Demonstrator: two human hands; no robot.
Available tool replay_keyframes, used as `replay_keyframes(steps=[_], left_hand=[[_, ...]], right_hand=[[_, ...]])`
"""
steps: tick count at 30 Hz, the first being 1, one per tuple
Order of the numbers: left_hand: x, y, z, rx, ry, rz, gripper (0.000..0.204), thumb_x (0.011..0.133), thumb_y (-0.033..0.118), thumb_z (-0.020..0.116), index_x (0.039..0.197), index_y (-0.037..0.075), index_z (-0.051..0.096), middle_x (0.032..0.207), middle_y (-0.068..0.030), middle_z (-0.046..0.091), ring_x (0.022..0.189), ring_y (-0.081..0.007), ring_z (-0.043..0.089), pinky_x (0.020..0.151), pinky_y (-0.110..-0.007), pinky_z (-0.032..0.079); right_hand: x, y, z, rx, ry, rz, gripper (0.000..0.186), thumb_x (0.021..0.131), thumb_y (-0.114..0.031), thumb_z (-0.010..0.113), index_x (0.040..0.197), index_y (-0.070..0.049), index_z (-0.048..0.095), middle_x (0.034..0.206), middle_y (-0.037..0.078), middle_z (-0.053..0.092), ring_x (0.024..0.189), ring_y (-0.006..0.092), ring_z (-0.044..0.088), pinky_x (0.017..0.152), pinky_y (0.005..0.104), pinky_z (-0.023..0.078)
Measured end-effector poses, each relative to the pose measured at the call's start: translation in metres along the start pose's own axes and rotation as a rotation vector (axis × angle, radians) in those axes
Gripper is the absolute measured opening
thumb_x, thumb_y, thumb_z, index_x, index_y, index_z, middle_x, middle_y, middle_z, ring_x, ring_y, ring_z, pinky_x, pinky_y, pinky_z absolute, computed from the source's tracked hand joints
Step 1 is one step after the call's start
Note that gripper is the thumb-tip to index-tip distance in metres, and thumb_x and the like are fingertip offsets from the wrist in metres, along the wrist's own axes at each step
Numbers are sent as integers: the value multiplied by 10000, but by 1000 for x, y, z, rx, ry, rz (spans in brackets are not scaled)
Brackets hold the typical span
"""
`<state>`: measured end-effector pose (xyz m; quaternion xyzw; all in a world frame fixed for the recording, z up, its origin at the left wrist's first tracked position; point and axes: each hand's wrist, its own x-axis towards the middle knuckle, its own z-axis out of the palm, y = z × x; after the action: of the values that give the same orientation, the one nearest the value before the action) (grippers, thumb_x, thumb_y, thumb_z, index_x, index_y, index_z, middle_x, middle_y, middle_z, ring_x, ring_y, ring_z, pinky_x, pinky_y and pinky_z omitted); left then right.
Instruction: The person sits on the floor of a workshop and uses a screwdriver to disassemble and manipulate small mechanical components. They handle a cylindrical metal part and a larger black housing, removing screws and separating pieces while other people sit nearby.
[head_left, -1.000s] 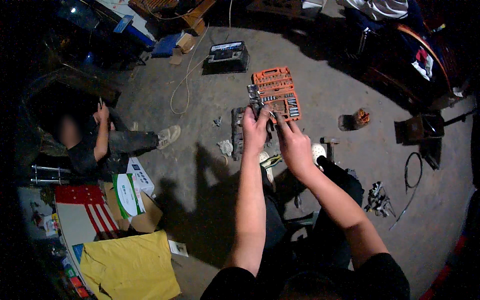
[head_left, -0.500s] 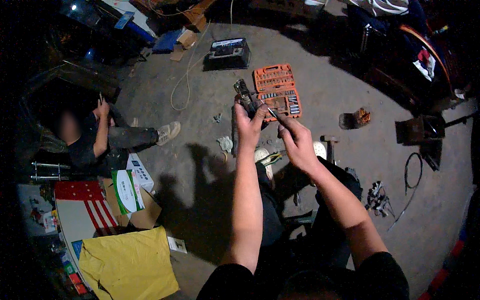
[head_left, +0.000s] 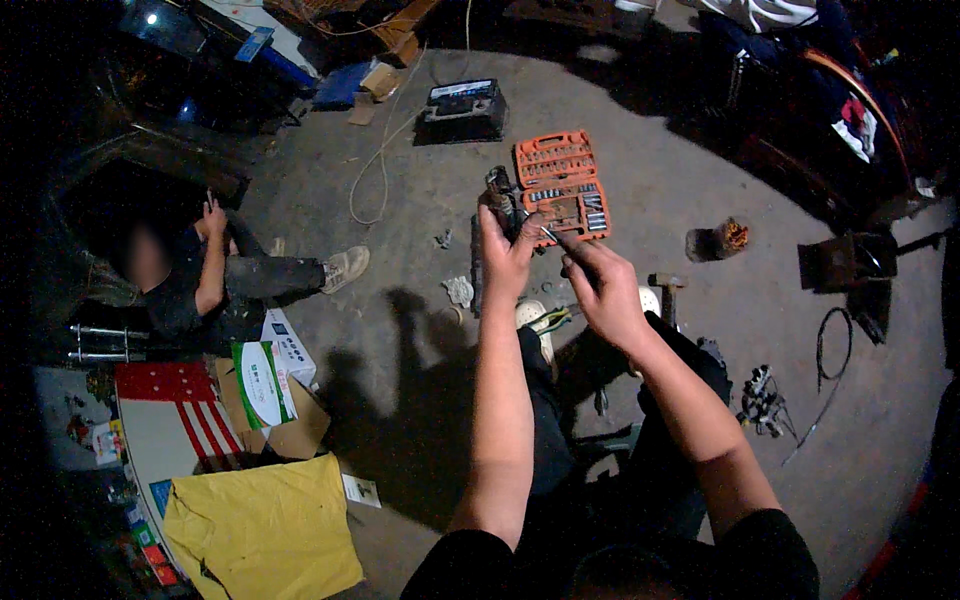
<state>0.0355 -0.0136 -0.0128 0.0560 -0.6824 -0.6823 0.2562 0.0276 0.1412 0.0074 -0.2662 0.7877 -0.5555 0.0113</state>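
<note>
Grasped, left hand: one dark metal part, seen just left of open orange socket case. Grasped, right hand: one slim tool, best guided lightly, part braced firmly.

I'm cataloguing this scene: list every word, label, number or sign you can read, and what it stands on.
No text reads clearly enough to quote.
Black box-shaped battery: top label too small.
Green-and-white flat packet: print too blurred.
White rectangular box: printed marks too small.
Small white paper card: dark mark unreadable.
</note>
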Motion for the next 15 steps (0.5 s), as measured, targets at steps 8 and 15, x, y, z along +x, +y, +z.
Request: replay_keyframes(steps=[8,15], left_hand=[[-4,6,-2,322,27,22,439,828,268,660,1077,-5,424,973,-132,590,855,-164,575,745,-290,455],[1,0,-3,285,58,1,334,860,197,606,1047,-10,424,878,-75,570,755,-134,549,679,-271,449]], right_hand=[[0,4,-2,154,-132,163,264,823,-97,572,1079,-36,596,736,230,591,674,385,591,588,430,462],[-13,-5,25,-263,-35,71,389,809,-75,533,1196,-120,532,789,185,606,643,377,590,568,455,470]])
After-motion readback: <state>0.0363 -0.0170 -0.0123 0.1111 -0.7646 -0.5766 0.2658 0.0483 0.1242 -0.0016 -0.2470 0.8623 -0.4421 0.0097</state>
